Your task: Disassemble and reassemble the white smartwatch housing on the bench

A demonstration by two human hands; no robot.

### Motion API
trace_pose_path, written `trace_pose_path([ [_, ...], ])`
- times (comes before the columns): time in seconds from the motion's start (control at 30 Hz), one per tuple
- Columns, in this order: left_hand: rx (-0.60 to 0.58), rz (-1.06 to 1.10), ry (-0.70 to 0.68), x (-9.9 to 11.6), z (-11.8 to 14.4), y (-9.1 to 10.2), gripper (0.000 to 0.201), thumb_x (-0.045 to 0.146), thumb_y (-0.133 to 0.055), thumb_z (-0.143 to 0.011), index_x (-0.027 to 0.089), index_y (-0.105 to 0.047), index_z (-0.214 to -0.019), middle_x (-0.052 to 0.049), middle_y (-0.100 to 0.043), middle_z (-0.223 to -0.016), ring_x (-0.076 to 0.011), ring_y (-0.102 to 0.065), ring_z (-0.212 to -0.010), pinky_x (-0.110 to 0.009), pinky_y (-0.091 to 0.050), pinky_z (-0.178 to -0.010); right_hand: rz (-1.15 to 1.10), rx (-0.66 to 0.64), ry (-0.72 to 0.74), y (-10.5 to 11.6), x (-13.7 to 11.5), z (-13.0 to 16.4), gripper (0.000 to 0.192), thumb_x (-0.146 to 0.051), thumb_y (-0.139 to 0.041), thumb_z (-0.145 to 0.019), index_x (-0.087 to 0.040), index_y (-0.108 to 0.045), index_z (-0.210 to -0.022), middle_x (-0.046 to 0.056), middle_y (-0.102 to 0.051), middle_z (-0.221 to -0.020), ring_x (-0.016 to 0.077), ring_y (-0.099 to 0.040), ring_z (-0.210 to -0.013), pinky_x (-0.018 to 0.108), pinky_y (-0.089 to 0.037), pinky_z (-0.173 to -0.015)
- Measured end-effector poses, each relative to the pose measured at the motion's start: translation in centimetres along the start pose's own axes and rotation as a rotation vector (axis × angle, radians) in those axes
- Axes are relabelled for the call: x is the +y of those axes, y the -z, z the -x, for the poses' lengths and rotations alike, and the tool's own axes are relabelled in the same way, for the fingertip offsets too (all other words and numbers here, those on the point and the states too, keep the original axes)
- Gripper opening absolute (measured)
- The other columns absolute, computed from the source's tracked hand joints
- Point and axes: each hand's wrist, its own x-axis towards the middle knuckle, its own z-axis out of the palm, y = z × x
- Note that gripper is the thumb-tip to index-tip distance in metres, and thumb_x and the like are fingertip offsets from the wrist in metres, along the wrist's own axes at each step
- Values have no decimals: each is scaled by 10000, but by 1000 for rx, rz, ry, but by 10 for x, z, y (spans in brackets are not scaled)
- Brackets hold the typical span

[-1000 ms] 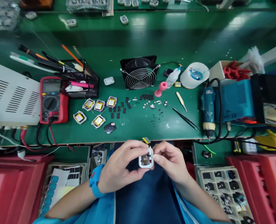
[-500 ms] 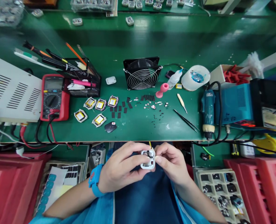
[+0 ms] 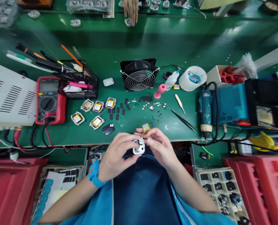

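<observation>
Surface [image 3: 129, 128]: green, black fan [image 3: 140, 78] at back
Left hand [image 3: 117, 153]: gripping open white casing [image 3: 139, 150]
Right hand [image 3: 161, 147]: curled by yellow-edged battery [image 3: 146, 127], can't tell if gripping

I wear a bright blue wristband [image 3: 96, 175], red marking [image 3: 91, 169] on it; blue jacket [image 3: 101, 204], pale edging [image 3: 112, 201], dark navy front [image 3: 143, 193].

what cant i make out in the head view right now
Head view: part of the white casing, covered by the left hand.
Head view: whether the right hand grips the yellow-edged piece, contact too small to tell.
Head view: the wrist of another person's hand, cut off by the top edge.
Head view: any reading on the multimeter's display, too small and blurred.
Head view: what the black bits are, too small.
</observation>
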Motion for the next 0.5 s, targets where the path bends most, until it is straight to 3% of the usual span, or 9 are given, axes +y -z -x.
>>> trace_pose_path([
  [0.07,20,-58,61,-12,1,-3,252,117,-720,-911,200,-577,-1100,-94,-697,-1170,-219,-633,-1093,-386,-524,-960,201,-29,39,0,-3,-15,219,-399,-757,-881,-236,-635,-964,84,-746,-1212,228,-736,-1093,409,-578,-999],
  [0.17,9,-129,109,-26,3,-7,240,128,-715,-921,205,-570,-1096,-91,-693,-1178,-235,-623,-1092,-413,-515,-967,745,28,234,13,-19,-24,119,-334,-670,-939,-220,-660,-972,75,-756,-1090,175,-736,-875,322,-600,-831],
  [0.3,-54,-171,127,-32,7,-7,232,141,-704,-935,206,-554,-1100,-107,-678,-1243,-261,-612,-1141,-448,-512,-982,1420,351,526,62,-47,-18,165,-360,-619,-970,-203,-664,-947,60,-703,-894,188,-643,-739,329,-536,-721],
  [0.4,-75,-155,142,-33,12,-4,201,180,-712,-942,199,-538,-1042,-135,-648,-1311,-272,-609,-1176,-470,-516,-991,1768,564,516,101,-60,-10,298,-460,-605,-959,-171,-657,-1008,131,-672,-988,271,-628,-859,396,-513,-752],
  [0.5,-62,-121,137,-35,14,-3,198,182,-707,-945,200,-510,-954,-132,-662,-1293,-263,-619,-1153,-461,-531,-959,1929,542,475,122,-62,-6,300,-437,-509,-1001,-179,-649,-935,136,-651,-924,296,-601,-857,406,-485,-739],
])
